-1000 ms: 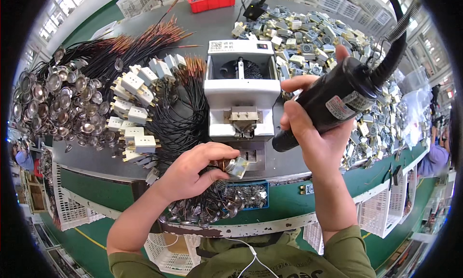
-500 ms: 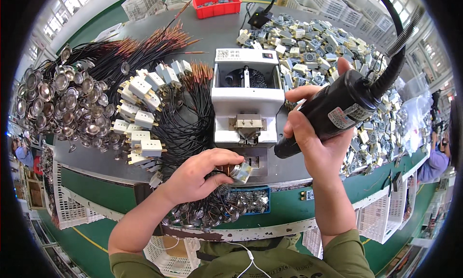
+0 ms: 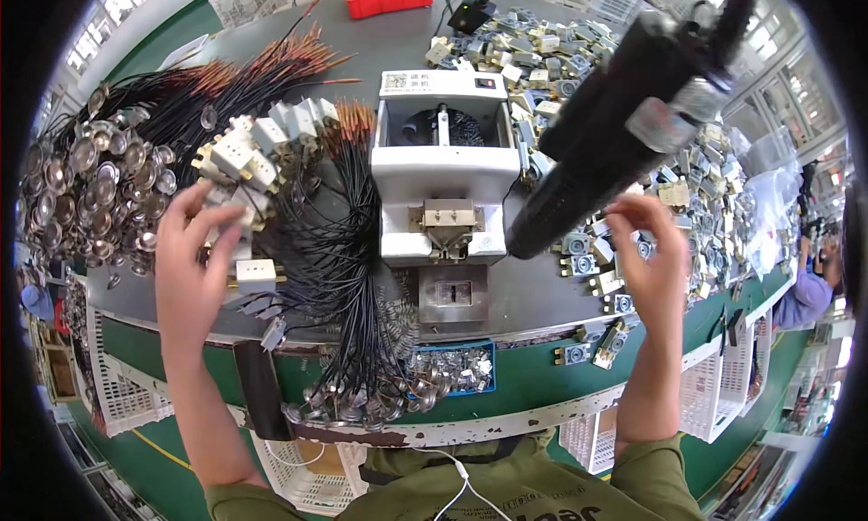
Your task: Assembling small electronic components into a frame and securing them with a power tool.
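Note:
At the left, my left hand (image 3: 193, 259) is over the near side of a heap of white-and-grey blocks (image 3: 237, 152) with brass prongs. Its fingers are apart, and I see nothing held in it. My right hand (image 3: 655, 261) is open, thumb and fingers curved apart, above grey blocks with round recesses (image 3: 579, 266). Between that hand and the white screw feeder (image 3: 445, 164), a black electric screwdriver (image 3: 601, 128) hangs tilted and blurred. A metal fixture plate (image 3: 452, 293) sits in front of the feeder; I see no part in its slot.
Black wires with round metal discs (image 3: 99, 191) are piled at the far left. Another wire bundle (image 3: 339, 250) runs to the front edge, beside a blue tray (image 3: 479, 390) of small metal parts. A red bin (image 3: 389, 0) stands at the back.
My left hand has moved from the front middle to the left heap, and the block with a disc is out of it. My right hand has let go of the screwdriver and moved rightward.

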The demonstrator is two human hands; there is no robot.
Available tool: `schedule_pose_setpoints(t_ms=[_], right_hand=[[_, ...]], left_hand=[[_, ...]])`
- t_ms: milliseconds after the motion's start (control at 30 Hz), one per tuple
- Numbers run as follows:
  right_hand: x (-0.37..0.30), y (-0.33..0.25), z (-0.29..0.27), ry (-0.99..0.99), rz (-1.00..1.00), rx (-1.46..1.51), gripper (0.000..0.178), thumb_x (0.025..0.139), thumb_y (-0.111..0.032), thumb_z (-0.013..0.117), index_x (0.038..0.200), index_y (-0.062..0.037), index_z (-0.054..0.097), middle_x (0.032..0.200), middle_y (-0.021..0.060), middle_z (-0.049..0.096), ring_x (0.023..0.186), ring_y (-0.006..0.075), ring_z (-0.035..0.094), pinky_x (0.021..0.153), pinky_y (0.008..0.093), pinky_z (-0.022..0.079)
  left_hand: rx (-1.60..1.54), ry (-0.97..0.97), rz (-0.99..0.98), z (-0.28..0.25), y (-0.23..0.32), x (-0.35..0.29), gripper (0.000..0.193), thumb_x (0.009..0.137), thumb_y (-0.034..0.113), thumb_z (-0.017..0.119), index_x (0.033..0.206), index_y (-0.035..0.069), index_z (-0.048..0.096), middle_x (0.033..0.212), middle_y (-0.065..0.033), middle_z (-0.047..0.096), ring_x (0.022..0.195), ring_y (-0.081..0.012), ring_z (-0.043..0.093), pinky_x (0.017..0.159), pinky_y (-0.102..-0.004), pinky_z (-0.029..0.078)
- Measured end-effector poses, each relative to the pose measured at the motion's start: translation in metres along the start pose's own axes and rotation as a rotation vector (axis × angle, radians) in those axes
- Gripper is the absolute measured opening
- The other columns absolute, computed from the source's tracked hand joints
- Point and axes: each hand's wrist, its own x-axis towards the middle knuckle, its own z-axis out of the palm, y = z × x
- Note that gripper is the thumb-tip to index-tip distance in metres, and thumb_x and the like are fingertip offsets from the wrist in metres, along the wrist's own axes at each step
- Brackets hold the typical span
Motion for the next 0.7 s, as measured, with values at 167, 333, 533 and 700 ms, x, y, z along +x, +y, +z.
schedule_pose_setpoints(t_ms=[167, 333, 533, 700], right_hand=[[-0.019, 0.031, 0.027, -0.214, -0.068, -0.551, 0.039, 0.078, -0.005, 0.075, 0.116, -0.0066, 0.064, 0.108, 0.0097, 0.063, 0.101, 0.0331, 0.060, 0.089, 0.0411, 0.050], [-0.017, 0.036, 0.033, -0.137, -0.106, -0.572, 0.037, 0.075, -0.003, 0.075, 0.110, -0.0060, 0.066, 0.103, 0.0102, 0.063, 0.102, 0.0325, 0.059, 0.089, 0.0418, 0.049], [-0.035, -0.003, 0.032, -0.034, -0.326, -0.232, 0.043, 0.072, 0.003, 0.077, 0.114, -0.0031, 0.067, 0.106, 0.0137, 0.067, 0.095, 0.0312, 0.066, 0.081, 0.0386, 0.054], [-0.045, -0.024, 0.053, -0.119, -0.440, -0.029, 0.055, 0.068, 0.000, 0.083, 0.120, -0.0047, 0.064, 0.104, 0.0135, 0.067, 0.090, 0.0305, 0.067, 0.076, 0.0378, 0.054]], left_hand=[[0.213, -0.014, 0.102, -0.012, 0.031, 0.010, 0.015, 0.089, 0.008, 0.068, 0.103, 0.006, 0.069, 0.126, -0.0118, 0.060, 0.116, -0.0324, 0.056, 0.098, -0.0418, 0.044], [-0.091, -0.120, 0.317, 0.013, 0.078, -0.013, 0.016, 0.083, 0.009, 0.073, 0.099, 0.010, 0.069, 0.103, -0.0068, 0.066, 0.100, -0.0288, 0.062, 0.090, -0.0402, 0.046], [-0.012, -0.294, 0.515, 0.080, 0.089, -0.019, 0.015, 0.077, 0.011, 0.070, 0.092, 0.012, 0.070, 0.089, -0.0016, 0.065, 0.089, -0.0216, 0.060, 0.079, -0.0359, 0.045], [0.136, -0.356, 0.653, 0.092, 0.098, -0.015, 0.009, 0.074, 0.014, 0.066, 0.083, 0.014, 0.067, 0.075, -0.0001, 0.062, 0.083, -0.0188, 0.057, 0.076, -0.0348, 0.042]])
